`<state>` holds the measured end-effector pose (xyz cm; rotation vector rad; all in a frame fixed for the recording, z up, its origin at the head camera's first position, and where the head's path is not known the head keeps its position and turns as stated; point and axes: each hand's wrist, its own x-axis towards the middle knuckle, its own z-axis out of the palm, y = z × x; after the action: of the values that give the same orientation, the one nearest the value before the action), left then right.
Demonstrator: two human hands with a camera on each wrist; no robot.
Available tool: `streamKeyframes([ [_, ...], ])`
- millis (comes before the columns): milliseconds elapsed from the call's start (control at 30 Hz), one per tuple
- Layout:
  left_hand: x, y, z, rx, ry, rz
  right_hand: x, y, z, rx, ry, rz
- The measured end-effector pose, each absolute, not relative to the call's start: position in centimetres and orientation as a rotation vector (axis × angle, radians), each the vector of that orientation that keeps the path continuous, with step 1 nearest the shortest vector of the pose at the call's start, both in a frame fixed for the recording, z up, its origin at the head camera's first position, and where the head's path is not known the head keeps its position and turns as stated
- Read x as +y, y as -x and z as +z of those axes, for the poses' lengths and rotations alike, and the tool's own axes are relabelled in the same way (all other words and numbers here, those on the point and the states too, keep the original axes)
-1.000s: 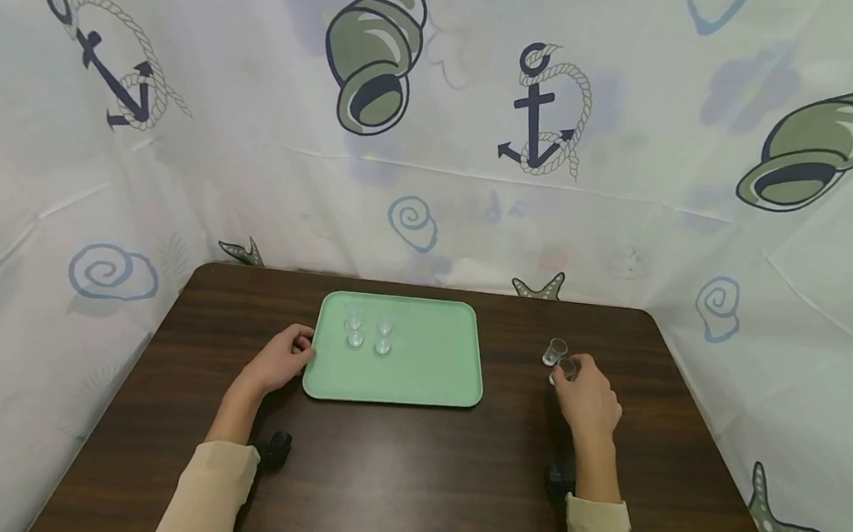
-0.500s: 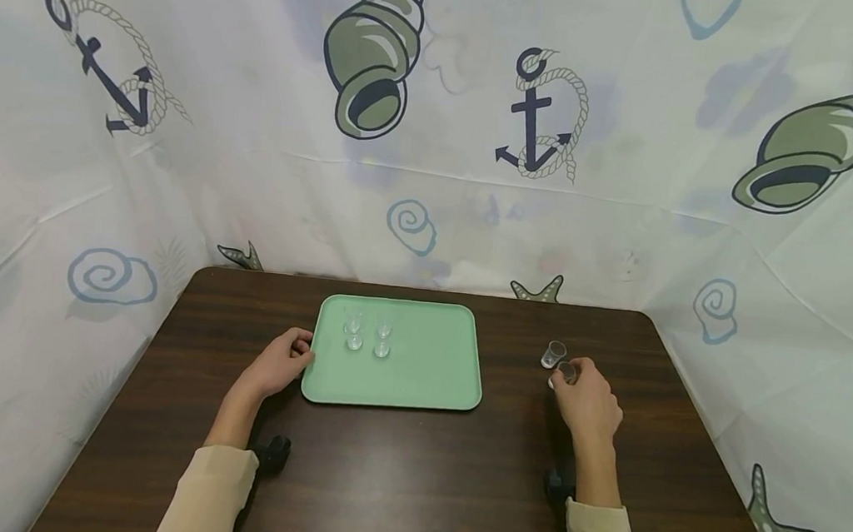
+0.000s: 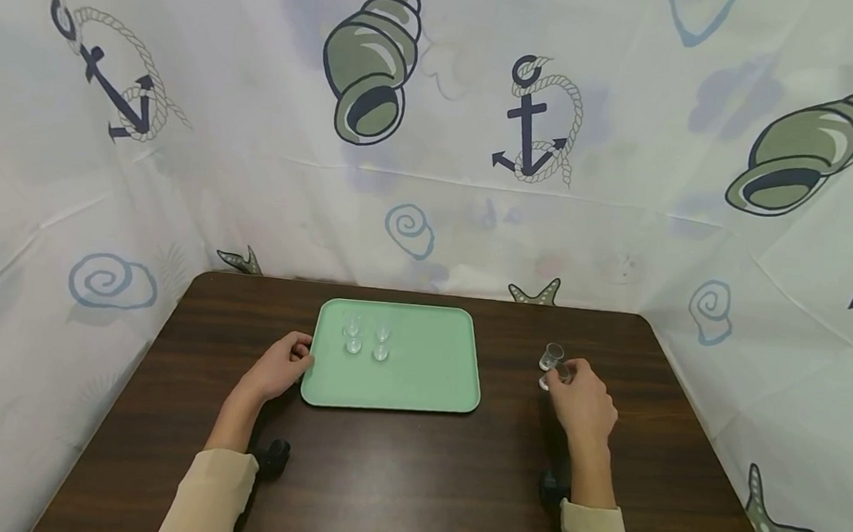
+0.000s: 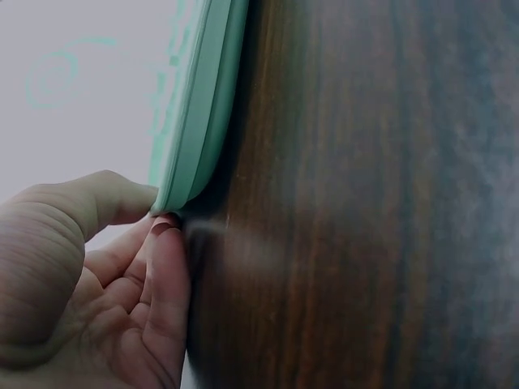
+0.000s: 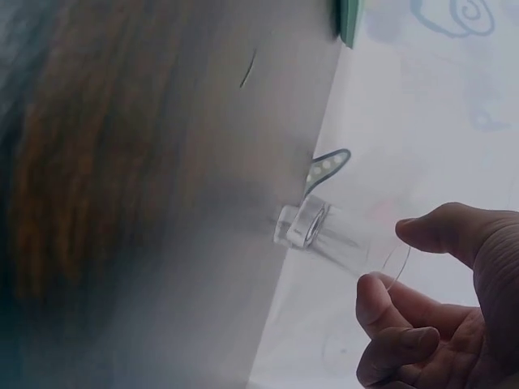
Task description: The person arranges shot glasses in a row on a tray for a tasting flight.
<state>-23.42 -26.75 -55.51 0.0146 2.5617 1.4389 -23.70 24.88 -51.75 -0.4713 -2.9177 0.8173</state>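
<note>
My left hand [image 3: 281,366] pinches the left edge of the light green tray [image 3: 429,371], thumb above the rim and curled fingers beneath it, as the left wrist view shows. Small clear shot glasses [image 3: 380,351] stand on the tray's left half. To the right of the tray, my right hand [image 3: 585,404] pinches a clear shot glass [image 5: 345,239] near its rim between thumb and fingers. In the head view this glass is partly covered by the fingers. Another clear shot glass [image 3: 551,356] stands just behind it on the table; whether the two touch, I cannot tell.
The dark wood table [image 3: 409,482] carries the tray near its far edge. A pale cloth [image 3: 458,243] printed with shells and anchors hangs behind and at both sides. Bare tabletop lies between the tray and my right hand.
My right hand has shifted slightly left with the shot glass. My left hand stays at the tray's edge. The head view has tilted a little.
</note>
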Motion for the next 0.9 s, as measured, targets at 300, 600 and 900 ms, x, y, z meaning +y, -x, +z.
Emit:
streamKeyframes([
  [300,-26.9,23.5,-55.8,2.561,-0.011,1.447,23.7,24.2,-51.3,-2.902,0.418,0.832],
  [600,-26.7,23.4,-55.5,2.58,-0.008,1.426,21.9,24.4,-50.6,-2.874,0.367,0.882],
  [900,-26.4,23.3,-55.7,2.599,0.003,1.42,19.8,25.1,-49.7,-2.835,0.304,0.946],
])
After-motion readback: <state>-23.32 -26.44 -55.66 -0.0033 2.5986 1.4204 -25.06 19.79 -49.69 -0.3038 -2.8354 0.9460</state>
